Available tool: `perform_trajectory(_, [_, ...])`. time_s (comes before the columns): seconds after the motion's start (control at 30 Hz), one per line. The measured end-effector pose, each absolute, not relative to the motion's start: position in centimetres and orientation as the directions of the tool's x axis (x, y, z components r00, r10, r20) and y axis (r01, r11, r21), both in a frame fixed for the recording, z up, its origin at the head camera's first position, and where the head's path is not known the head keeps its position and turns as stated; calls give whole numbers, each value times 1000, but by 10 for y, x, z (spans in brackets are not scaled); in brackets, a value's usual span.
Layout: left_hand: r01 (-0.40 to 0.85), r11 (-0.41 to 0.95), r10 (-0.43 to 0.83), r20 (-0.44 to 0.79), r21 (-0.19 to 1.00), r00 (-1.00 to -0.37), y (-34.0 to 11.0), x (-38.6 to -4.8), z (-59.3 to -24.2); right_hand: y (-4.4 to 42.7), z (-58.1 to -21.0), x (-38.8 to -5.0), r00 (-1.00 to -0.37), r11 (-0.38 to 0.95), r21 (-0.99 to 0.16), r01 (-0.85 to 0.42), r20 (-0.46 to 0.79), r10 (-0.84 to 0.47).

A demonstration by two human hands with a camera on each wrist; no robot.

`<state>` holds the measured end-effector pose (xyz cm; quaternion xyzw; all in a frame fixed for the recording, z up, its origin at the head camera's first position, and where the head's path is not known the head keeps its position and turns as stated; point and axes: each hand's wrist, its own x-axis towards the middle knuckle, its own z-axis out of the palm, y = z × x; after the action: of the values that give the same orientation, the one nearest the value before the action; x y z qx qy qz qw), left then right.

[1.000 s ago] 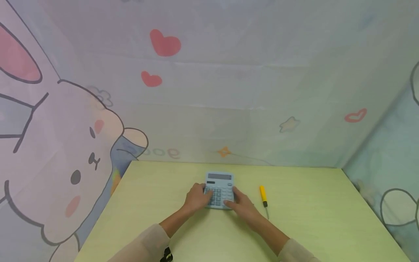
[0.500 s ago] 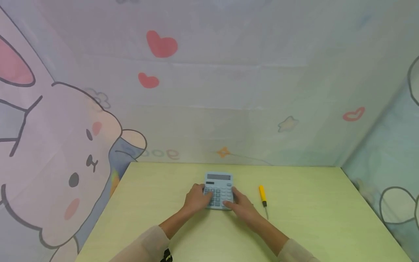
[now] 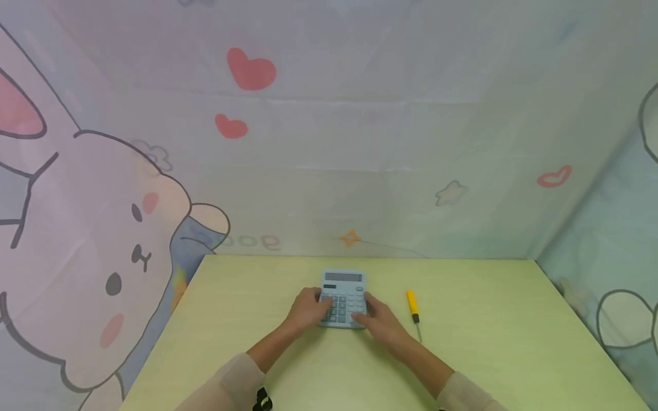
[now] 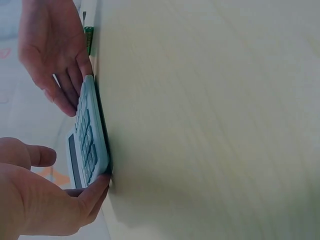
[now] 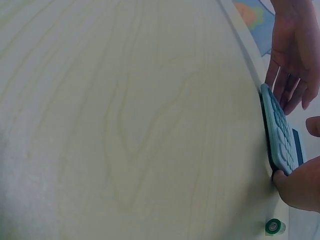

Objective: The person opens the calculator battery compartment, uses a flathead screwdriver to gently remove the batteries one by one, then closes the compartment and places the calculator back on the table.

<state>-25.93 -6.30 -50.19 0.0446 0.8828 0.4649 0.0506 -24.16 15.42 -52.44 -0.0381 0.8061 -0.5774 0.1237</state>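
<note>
A light blue calculator (image 3: 343,299) lies face up on the pale yellow-green table, display edge away from me. My left hand (image 3: 307,310) is at its left side, fingers along the edge and thumb over the keys. At the opposite side, my right hand (image 3: 381,322) touches the lower right edge, with its thumb over the keys too. The left wrist view shows the left thumb (image 4: 42,156) raised off the keypad. Fairly straight fingers touch the calculator's sides, and their tips are partly hidden behind it.
To the right of my right hand lies a screwdriver (image 3: 413,305) with a yellow handle, its shaft pointing towards me. The table (image 3: 483,319) meets a printed cloth backdrop (image 3: 329,137) at the back. A black-and-yellow item (image 3: 263,399) shows by the left sleeve.
The head view shifts slightly. Both hands stay at the calculator's sides with almost no movement, and calculator and screwdriver keep their places on the table.
</note>
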Motion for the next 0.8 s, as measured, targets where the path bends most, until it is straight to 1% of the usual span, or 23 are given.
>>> perform_trajectory(0.47, [-4,547,232,-157,837,-960,-63,-262,-486,160,-519,-248,-965,375,-924,70,-157,-209])
perform_trajectory(0.6, [-13,522,303,-200,853,-932,-64,-259,-478,168,-513,-250,-947,338,-940,42,-145,-286])
perform_trajectory(0.7, [15,522,384,-220,853,-897,-66,-258,-471,178,-504,-249,-926,337,-941,32,-155,-344])
perform_trajectory(0.8, [58,577,426,-240,814,-872,-68,-259,-464,188,-491,-248,-911,368,-929,45,-189,-366])
